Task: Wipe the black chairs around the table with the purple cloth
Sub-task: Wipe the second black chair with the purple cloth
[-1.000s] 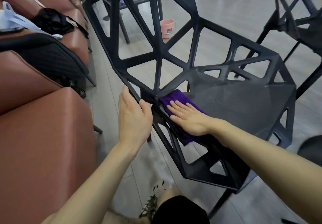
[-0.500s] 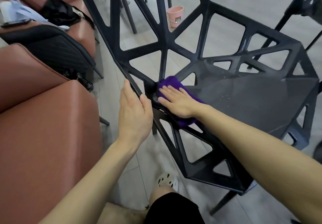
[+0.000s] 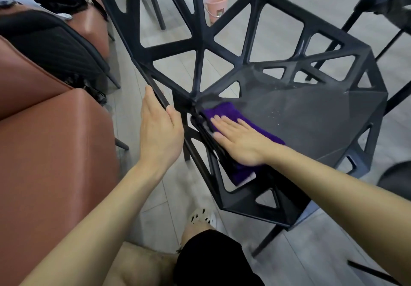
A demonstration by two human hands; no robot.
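Right hand (image 3: pixel 240 141) lies flat, fingers straight, pressing cloth (image 3: pixel 224 112) onto chair (image 3: pixel 311 116) seat. Left hand (image 3: pixel 159 130) grips the chair's back edge, just left of the cloth.

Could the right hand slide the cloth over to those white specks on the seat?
Probably yes. The right hand lies flat on the purple cloth on the black chair seat, and the white specks sit on the same bare surface just beyond, with nothing between.
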